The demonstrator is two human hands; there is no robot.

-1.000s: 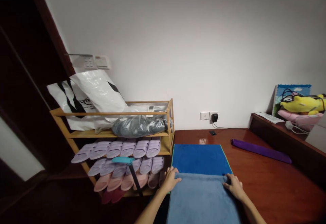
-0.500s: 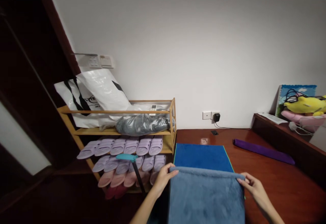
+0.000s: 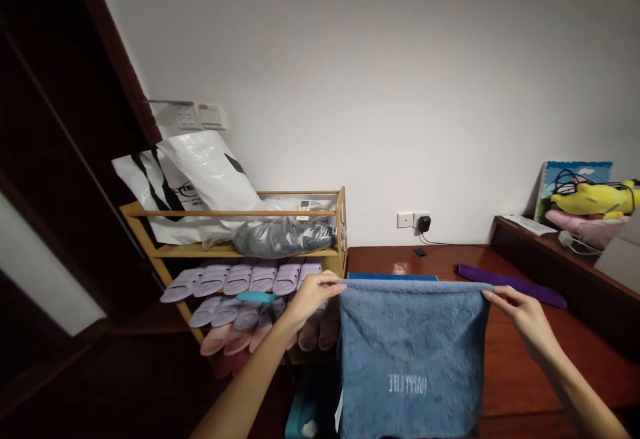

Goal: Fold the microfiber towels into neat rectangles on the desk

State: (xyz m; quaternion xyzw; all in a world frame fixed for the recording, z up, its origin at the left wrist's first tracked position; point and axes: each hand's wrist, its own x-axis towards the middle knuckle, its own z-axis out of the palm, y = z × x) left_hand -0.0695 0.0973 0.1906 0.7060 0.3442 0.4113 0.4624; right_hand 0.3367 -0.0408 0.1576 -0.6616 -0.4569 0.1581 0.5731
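Your left hand (image 3: 314,294) grasps the left upper corner of the grey-blue towel (image 3: 411,339), pinching it between thumb and fingers. Your right hand (image 3: 517,307) grasps the right upper corner in the same manner. The towel hangs at the near side of the scene, in front of the worktop (image 3: 525,352). Its upper edge is taut and nearly level, running left to right between your hands; the cloth falls downward from it with light creasing. Which way its long axis runs cannot be confirmed, as the lower end lies at the picture's bottom border. Pale lettering sits low on the face turned toward you, and it does not read the right way round. A white tag (image 3: 339,412) shows at the lower left side.

Beyond the towel's upper edge, a strip of bright blue cloth (image 3: 393,277) is visible on the worktop. A purple roll (image 3: 510,285) lies on the far right part, slanting nearer toward its right end. To the left stands a wooden rack (image 3: 187,251) bearing white bags (image 3: 210,176) and rows of slippers (image 3: 237,279).
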